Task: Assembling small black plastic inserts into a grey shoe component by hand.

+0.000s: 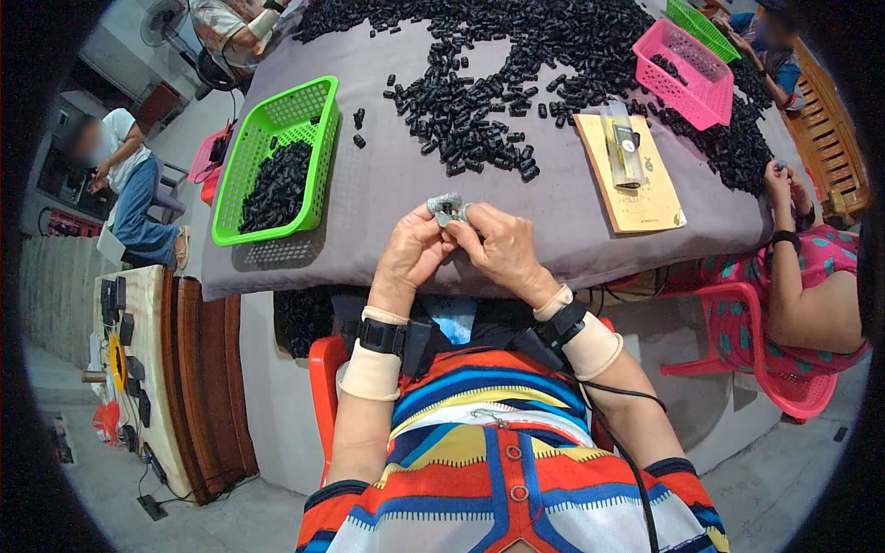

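Note:
Above the near edge of the table, my left hand (410,249) and my right hand (505,247) meet, fingers pinched together. Grey coverings (446,203) appear around the fingertips. Between them is a small black piece (449,209), mostly hidden by the fingers, and both hands seem to grip it. Beyond the hands lies a large spread of short black cylindrical pieces (470,129). To the left stands a green plastic basket (318,184) partly filled with similar black pieces. Two loose ones (359,141) lie just right of it.
A yellowish booklet (645,207) with a clear plastic case (623,152) lies to the right. Behind it stands a pink basket (705,97), with another green basket (705,32) beyond. A co-worker's hands (782,184) are at the table's right edge. Cables hang by my right forearm.

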The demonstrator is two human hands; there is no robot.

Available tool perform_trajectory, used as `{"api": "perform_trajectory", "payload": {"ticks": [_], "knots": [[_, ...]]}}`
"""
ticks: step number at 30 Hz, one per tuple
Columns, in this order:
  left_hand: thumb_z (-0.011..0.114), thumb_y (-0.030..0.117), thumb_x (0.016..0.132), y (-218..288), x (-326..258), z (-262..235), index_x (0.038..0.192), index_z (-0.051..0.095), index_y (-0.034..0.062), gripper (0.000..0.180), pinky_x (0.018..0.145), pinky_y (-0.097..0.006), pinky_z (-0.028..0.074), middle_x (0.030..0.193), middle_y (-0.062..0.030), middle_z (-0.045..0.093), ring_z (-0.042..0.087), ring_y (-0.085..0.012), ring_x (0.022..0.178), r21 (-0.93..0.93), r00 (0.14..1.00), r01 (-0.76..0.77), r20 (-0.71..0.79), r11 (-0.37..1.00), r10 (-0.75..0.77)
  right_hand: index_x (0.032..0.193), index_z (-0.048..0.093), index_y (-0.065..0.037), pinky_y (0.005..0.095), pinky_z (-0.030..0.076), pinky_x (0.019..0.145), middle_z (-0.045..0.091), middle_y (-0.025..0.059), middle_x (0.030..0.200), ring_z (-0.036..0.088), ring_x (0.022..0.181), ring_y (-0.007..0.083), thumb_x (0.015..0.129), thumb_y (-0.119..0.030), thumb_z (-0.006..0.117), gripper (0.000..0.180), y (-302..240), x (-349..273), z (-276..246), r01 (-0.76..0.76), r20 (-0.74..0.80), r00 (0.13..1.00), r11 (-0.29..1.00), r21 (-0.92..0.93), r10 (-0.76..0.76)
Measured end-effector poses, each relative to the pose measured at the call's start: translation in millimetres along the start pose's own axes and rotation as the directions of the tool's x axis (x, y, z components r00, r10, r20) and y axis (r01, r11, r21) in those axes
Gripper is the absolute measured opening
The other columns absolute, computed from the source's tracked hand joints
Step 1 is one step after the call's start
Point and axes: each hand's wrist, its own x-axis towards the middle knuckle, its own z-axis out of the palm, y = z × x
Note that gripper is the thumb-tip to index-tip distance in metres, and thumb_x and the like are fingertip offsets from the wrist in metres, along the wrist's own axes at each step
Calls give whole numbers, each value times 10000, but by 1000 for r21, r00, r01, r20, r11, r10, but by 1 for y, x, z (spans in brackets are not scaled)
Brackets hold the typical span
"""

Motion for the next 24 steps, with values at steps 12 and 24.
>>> {"api": "perform_trajectory", "payload": {"ticks": [12,24], "knots": [[613,27,830,22,-17,4,1045,592,31,216,518,-245,468,811,-34,598,558,-113,594,161,974,-78,-196,984,110,709,523,-68,400,405,462,552,107,649,562,560,321,838,-258,617,248,-3,-3,-2,-62,-73,995,995,80,68],[672,60,767,132,-7,7,1012,653,58,246,497,-181,391,806,18,615,473,-28,580,991,662,-94,-8,93,750,689,500,-48,408,390,482,545,128,628,549,572,340,862,-283,593,307,3,1,-7,-182,-55,979,963,199,196]]}}
